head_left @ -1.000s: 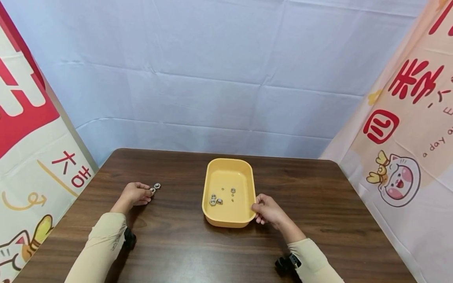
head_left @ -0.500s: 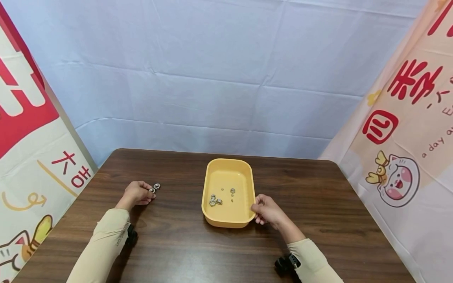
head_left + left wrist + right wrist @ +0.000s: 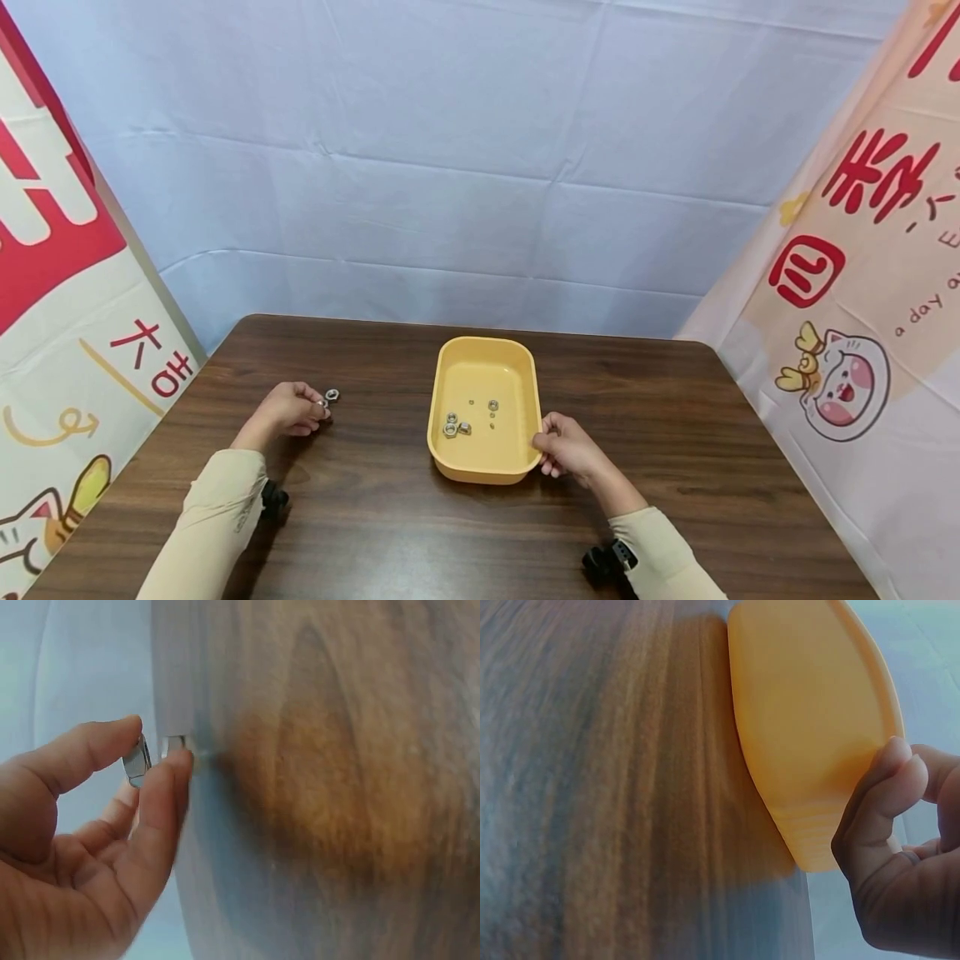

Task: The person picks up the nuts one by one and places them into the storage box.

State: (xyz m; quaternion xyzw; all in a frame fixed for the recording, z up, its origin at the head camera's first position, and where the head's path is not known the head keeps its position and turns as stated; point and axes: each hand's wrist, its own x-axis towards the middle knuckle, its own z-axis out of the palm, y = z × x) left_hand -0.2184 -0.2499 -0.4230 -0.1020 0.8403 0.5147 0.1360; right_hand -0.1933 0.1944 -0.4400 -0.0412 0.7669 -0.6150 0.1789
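My left hand (image 3: 291,408) is at the left of the wooden table and pinches a steel hex nut (image 3: 137,762) between thumb and fingertips. Right beside the fingertips, a second hex nut (image 3: 332,394) lies on the table; in the left wrist view this nut (image 3: 174,742) is partly hidden behind a finger. Near the table's middle stands a yellow plastic tray (image 3: 487,379). My right hand (image 3: 570,447) grips its right rim near the front corner, thumb over the edge and fingers curled outside against the wall (image 3: 810,712).
Inside the tray are several hex nuts, three of them clustered at the left, including one nut (image 3: 450,430), with another nut (image 3: 492,405) and tiny pieces to the right. A pale cloth backdrop (image 3: 450,167) hangs behind the dark wooden table (image 3: 405,533).
The left fingers have closed over the nearer nut, which now shows less in the head view. The right hand and the tray have stayed almost where they were.
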